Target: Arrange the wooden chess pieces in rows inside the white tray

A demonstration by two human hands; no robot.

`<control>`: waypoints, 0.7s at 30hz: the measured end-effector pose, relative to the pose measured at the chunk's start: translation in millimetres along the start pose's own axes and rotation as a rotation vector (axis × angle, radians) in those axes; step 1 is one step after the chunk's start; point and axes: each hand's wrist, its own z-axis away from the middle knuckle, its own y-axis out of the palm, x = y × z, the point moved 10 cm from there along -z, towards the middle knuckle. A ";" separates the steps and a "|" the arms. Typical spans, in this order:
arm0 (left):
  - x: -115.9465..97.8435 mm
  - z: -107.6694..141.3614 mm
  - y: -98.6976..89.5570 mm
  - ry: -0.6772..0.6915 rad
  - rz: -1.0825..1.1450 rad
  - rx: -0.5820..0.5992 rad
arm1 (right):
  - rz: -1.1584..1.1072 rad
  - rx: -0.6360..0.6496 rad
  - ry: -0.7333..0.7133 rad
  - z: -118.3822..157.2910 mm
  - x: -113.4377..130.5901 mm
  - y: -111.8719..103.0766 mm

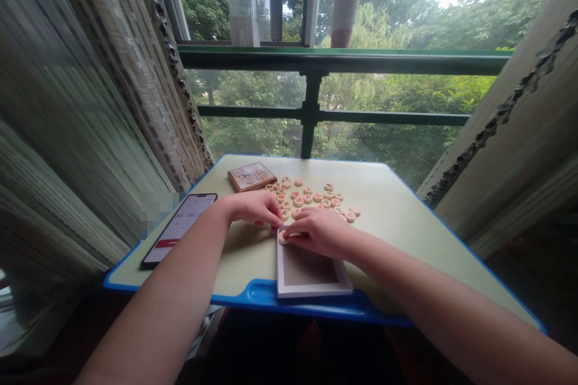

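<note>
Several round wooden pieces with red or black characters (pixel 307 198) lie loose on the pale table. In front of them is an open shallow box (pixel 311 264) with a white rim. My right hand (pixel 320 231) reaches over the box, its thumb and fingers closed on a round piece (pixel 283 237) in the back left corner. My left hand (pixel 259 207) is beside that corner, fingers bent together and pointing down near the box's edge; whether they hold anything is hidden.
A decorated box lid (pixel 251 176) lies at the back left of the table (pixel 388 252). A phone showing a timer (pixel 183 225) rests at the left edge. Curtains hang at both sides, and a green railing (pixel 311 105) stands behind the table.
</note>
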 end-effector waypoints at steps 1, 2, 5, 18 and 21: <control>-0.1 0.0 0.2 0.003 -0.004 0.002 | 0.004 -0.006 0.006 0.0 -0.6 -0.1; -0.1 0.0 0.6 0.005 -0.007 0.006 | 0.007 -0.011 0.010 -0.2 -1.2 0.0; 0.2 0.4 2.3 -0.001 0.002 0.023 | 0.009 -0.016 0.004 -0.9 -1.6 1.1; 3.6 1.7 0.7 -0.028 0.067 0.010 | -0.107 -0.107 0.008 -0.7 -6.1 -11.4; 3.9 1.6 -1.7 -0.040 0.071 -0.016 | -0.083 -0.247 0.138 -0.3 -30.9 -23.7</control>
